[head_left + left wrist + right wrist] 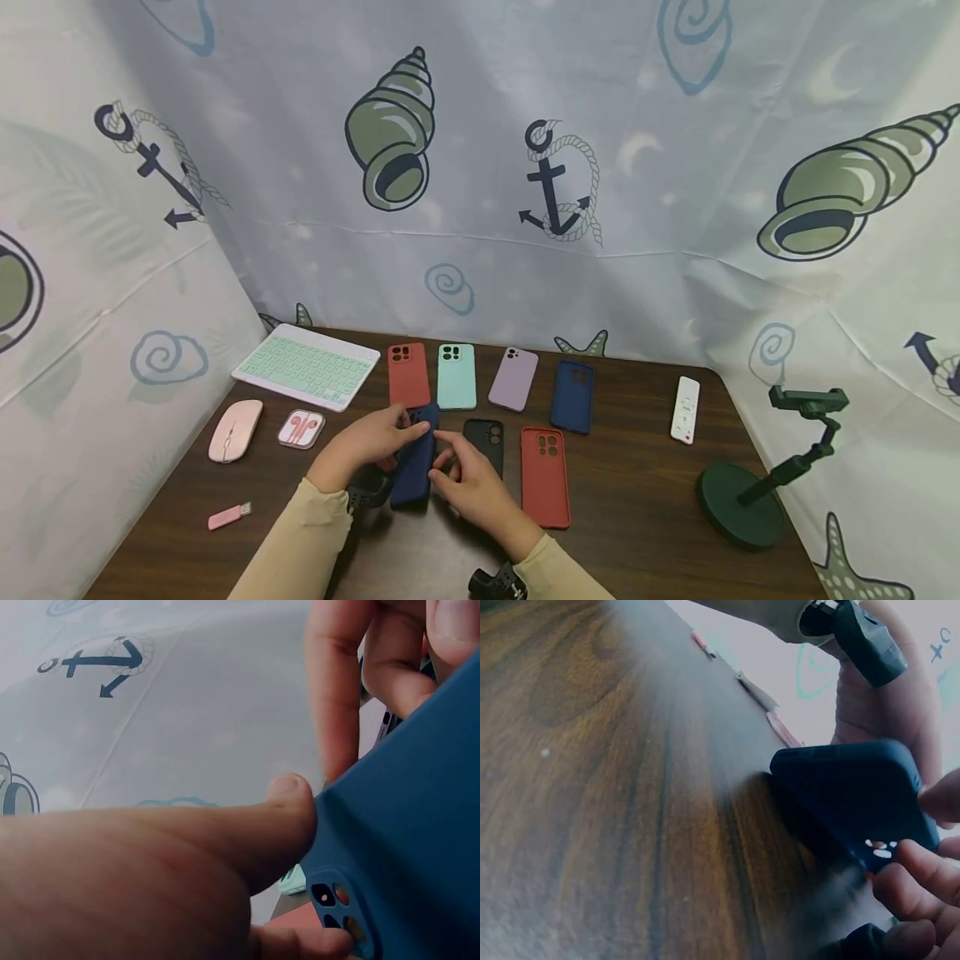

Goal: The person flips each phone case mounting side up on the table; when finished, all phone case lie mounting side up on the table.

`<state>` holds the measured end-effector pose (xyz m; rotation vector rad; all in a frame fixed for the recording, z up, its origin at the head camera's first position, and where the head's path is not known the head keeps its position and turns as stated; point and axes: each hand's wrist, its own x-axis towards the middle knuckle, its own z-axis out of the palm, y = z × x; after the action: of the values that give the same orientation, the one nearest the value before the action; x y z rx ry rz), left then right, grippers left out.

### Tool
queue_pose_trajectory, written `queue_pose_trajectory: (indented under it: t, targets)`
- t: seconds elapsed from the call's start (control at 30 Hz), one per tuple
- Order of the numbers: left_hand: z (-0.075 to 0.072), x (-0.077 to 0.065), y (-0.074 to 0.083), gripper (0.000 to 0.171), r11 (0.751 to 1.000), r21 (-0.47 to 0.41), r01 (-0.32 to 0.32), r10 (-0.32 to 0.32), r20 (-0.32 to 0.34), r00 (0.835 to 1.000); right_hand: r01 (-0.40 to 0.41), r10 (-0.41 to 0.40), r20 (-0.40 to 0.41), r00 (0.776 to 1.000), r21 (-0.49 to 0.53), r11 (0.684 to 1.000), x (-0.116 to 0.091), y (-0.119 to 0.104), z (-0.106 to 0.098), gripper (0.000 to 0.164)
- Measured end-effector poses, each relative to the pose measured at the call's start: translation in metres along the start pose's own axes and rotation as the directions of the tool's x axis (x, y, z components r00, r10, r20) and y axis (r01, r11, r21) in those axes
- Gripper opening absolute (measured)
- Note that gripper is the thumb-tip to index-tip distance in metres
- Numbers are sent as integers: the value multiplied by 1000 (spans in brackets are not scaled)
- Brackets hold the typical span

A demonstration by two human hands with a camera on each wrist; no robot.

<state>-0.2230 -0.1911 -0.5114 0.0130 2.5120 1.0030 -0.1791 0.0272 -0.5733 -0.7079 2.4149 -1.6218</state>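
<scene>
A dark blue phone case [412, 471] is held tilted up off the brown table between both hands. My left hand [367, 442] grips its upper left part, the thumb on the near face and a finger beside the camera cutouts [341, 907]. At the right edge, my right hand [472, 487] pinches the case, with one finger fairly straight at the upper corner. In the right wrist view the lower end of the case [840, 769] faces the camera. A black phone case [486, 442] lies partly behind my right hand, and a red one [545, 479] to its right.
Red [408, 375], mint [457, 379], lilac [513, 379] and blue [572, 398] cases lie along the back. At left are a keyboard [307, 367], mouse [236, 431], earphone box [302, 429] and pink USB stick [228, 516]. A white remote [685, 410] and green stand [742, 504] are at right.
</scene>
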Motion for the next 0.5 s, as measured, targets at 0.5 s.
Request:
queue_pose_trajectory:
  t: [0.5]
  targets:
    - [5, 0, -1, 76, 983, -185, -13, 20, 36, 999, 164, -162, 28, 986, -87, 983, 0, 5, 0, 55]
